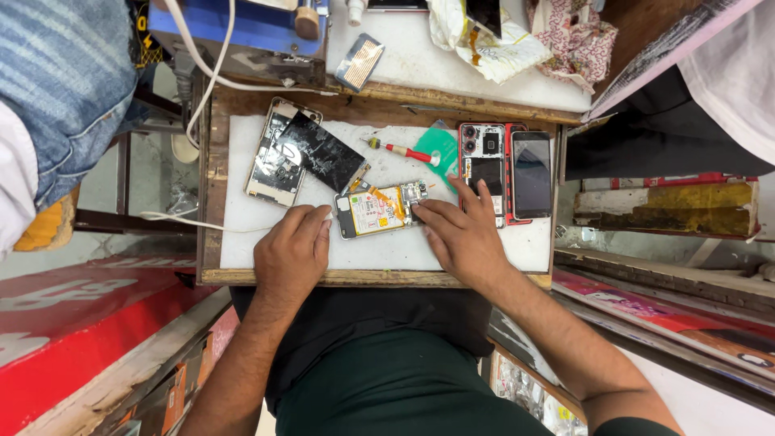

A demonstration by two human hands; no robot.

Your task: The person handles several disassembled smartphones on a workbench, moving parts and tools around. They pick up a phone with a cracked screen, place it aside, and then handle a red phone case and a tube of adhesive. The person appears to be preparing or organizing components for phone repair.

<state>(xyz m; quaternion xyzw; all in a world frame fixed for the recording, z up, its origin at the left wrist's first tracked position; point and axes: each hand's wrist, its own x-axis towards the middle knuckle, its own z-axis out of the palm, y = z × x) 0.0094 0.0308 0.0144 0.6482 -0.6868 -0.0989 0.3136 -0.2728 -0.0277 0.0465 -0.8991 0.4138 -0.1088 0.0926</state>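
Observation:
An opened phone (378, 210) with its battery and yellow flex cables exposed lies on the white work mat (242, 218). My left hand (292, 252) rests on the mat and presses the phone's left end with its fingertips. My right hand (458, 234) touches the phone's right end, fingers spread over the camera area. Neither hand grips a tool. A red-handled screwdriver (404, 151) lies just beyond the phone.
A phone frame (273, 165) with a cracked black screen (324, 150) lies at the mat's far left. A red phone body (483, 165) and a dark screen (531, 173) lie at right, with a green pick (442, 149). A blue machine (242, 28) stands behind. A person in jeans (64, 73) is at left.

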